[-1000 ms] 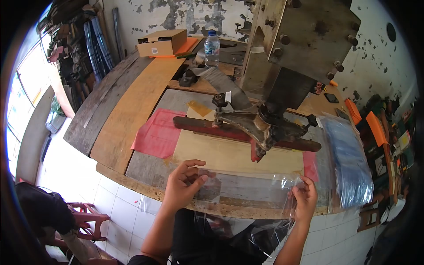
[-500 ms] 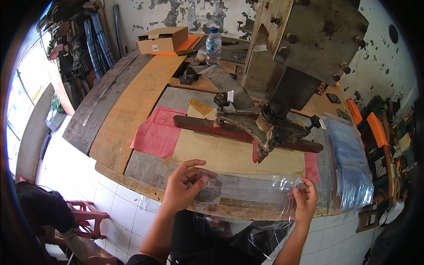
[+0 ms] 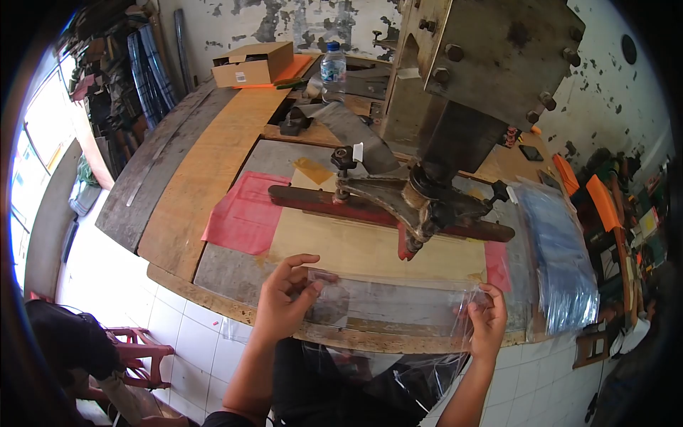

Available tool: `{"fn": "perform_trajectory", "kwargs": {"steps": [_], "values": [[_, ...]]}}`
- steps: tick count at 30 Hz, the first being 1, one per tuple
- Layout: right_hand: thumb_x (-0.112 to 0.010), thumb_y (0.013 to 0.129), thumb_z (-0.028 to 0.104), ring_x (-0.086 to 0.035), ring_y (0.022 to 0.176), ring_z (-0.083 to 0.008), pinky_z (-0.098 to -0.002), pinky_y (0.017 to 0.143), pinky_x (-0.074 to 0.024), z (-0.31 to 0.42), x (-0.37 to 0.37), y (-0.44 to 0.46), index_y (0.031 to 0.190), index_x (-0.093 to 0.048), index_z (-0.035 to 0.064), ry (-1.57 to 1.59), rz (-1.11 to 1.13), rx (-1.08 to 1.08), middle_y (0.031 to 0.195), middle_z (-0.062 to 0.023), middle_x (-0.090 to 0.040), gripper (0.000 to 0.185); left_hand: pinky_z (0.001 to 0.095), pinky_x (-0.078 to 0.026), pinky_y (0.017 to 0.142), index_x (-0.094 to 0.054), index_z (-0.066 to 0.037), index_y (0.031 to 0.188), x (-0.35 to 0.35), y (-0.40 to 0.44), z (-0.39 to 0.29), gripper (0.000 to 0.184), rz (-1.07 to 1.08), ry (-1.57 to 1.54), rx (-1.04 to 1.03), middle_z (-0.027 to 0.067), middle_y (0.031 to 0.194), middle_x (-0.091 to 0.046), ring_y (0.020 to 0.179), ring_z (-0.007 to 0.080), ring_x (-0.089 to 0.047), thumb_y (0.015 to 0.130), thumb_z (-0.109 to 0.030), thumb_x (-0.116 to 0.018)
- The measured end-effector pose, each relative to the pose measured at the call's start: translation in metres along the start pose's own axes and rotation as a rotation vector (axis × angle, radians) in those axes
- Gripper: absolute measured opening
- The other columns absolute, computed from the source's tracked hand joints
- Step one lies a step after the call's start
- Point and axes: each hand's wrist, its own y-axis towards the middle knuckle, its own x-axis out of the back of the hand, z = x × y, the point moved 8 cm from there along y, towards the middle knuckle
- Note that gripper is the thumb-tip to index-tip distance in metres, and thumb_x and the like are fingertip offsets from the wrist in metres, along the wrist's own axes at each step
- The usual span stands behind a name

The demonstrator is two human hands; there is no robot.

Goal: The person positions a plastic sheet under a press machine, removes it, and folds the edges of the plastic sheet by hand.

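Worktable edge (image 3: 217, 304) underlies clear film (image 3: 398, 302), pinched by left hand (image 3: 288, 295) and right hand (image 3: 486, 320), apart from bar (image 3: 307, 201).

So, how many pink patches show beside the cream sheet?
2: larger pink patch left of the cream sheet, smaller pink patch right of it. Any join underneath is hidden.

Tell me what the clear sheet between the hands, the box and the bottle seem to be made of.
Clear sheet: probably thin, glossy plastic film; it is see-through, creased and carries bright glints.
Box: most likely matte brown cardboard, judging by its plain tan faces and folded edges.
Bottle: seemingly smooth, clear plastic; the body is see-through, though glass can't be ruled out.
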Motion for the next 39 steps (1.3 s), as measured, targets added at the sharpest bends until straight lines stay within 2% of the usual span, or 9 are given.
{"fn": "perform_trajectory", "kwargs": {"steps": [4,6,10,19,21,28,31,33,39], "values": [[-0.073,0.094,0.005,-0.067,0.082,-0.0145,-0.0301,0.069,-0.055,0.001,0.0,-0.001,0.131,-0.055,0.0009,0.045,0.004,-0.02,0.097,-0.0076,-0.068,0.042,0.0218,-0.05,0.077,-0.051,0.002,0.136,0.001,0.0,0.008,0.039,0.003,0.034,0.033,0.0144,0.107,-0.077,0.091,0.0084,-0.067,0.098,0.007,-0.059],[-0.073,0.094,0.006,-0.068,0.079,-0.0149,-0.0288,0.068,-0.0539,0.002,-0.001,-0.001,0.131,-0.055,0.0012,0.04,0.011,-0.024,0.093,-0.0072,-0.068,0.042,0.019,-0.035,0.062,-0.059,0.002,0.131,0.003,0.0,0.007,0.038,-0.082,-0.035,-0.001,-0.0083,0.073,-0.044,0.067,0.0004,-0.041,0.094,0.007,-0.064],[-0.074,0.093,0.007,-0.069,0.071,-0.0155,-0.0255,0.065,-0.0507,0.0,0.0,-0.002,0.131,-0.056,0.0017,0.019,0.003,-0.022,0.091,-0.0074,-0.07,0.042,0.0188,-0.036,0.063,-0.059,0.002,0.13,0.003,0.0,0.008,0.037,-0.088,-0.052,0.029,-0.0075,0.074,-0.047,0.067,0.0005,-0.043,0.094,0.007,-0.064],[-0.075,0.092,0.007,-0.068,0.069,-0.0143,-0.024,0.061,-0.0488,0.003,0.0,-0.002,0.128,-0.058,0.0009,0.012,-0.019,-0.01,0.093,-0.0071,-0.069,0.041,0.0181,-0.037,0.065,-0.06,0.002,0.129,0.003,0.0,0.004,0.034,-0.099,-0.029,0.027,-0.0067,0.076,-0.049,0.069,0.0004,-0.043,0.095,0.006,-0.063],[-0.075,0.092,0.006,-0.068,0.069,-0.0143,-0.0238,0.06,-0.0487,0.004,-0.001,-0.002,0.128,-0.058,0.0008,0.011,-0.021,-0.007,0.093,-0.0072,-0.069,0.041,0.0183,-0.038,0.062,-0.058,0.002,0.129,0.002,0.0,0.0,0.035,-0.062,0.021,0.026,-0.0058,0.079,-0.054,0.069,0.0005,-0.049,0.095,0.008,-0.061],[-0.074,0.091,0.004,-0.068,0.069,-0.0142,-0.0235,0.06,-0.0494,0.0,0.002,-0.003,0.127,-0.058,0.0005,0.01,-0.009,-0.033,0.096,-0.0072,-0.069,0.039,0.0177,-0.033,0.062,-0.06,0.001,0.13,0.001,-0.001,-0.001,0.037,-0.095,0.012,0.036,-0.0078,0.076,-0.045,0.067,0.0001,-0.04,0.094,0.008,-0.063],[-0.073,0.091,0.002,-0.069,0.069,-0.0144,-0.0235,0.061,-0.0501,-0.001,0.003,-0.003,0.127,-0.059,0.0003,0.017,-0.018,-0.037,0.099,-0.0077,-0.069,0.039,0.0178,-0.035,0.062,-0.06,0.001,0.13,0.001,0.0,0.003,0.037,-0.109,-0.005,0.035,-0.0076,0.077,-0.048,0.068,-0.0002,-0.042,0.094,0.009,-0.062],[-0.073,0.091,0.001,-0.069,0.07,-0.0145,-0.0233,0.061,-0.0502,0.001,0.001,-0.003,0.127,-0.059,0.0003,0.01,-0.013,-0.04,0.1,-0.0078,-0.069,0.039,0.0189,-0.041,0.062,-0.057,0.002,0.131,0.001,0.0,0.002,0.036,-0.096,0.019,0.018,-0.0018,0.084,-0.063,0.07,0.0012,-0.054,0.096,0.007,-0.059],[-0.072,0.093,0.0,-0.07,0.074,-0.0152,-0.0254,0.066,-0.0531,-0.001,0.0,-0.002,0.129,-0.059,-0.0016,0.015,0.01,-0.03,0.103,-0.0093,-0.071,0.039,0.0189,-0.044,0.064,-0.057,0.001,0.132,-0.002,0.0,-0.002,0.035,-0.114,0.011,0.029,0.0013,0.091,-0.069,0.071,0.0023,-0.057,0.097,0.006,-0.058]]}}
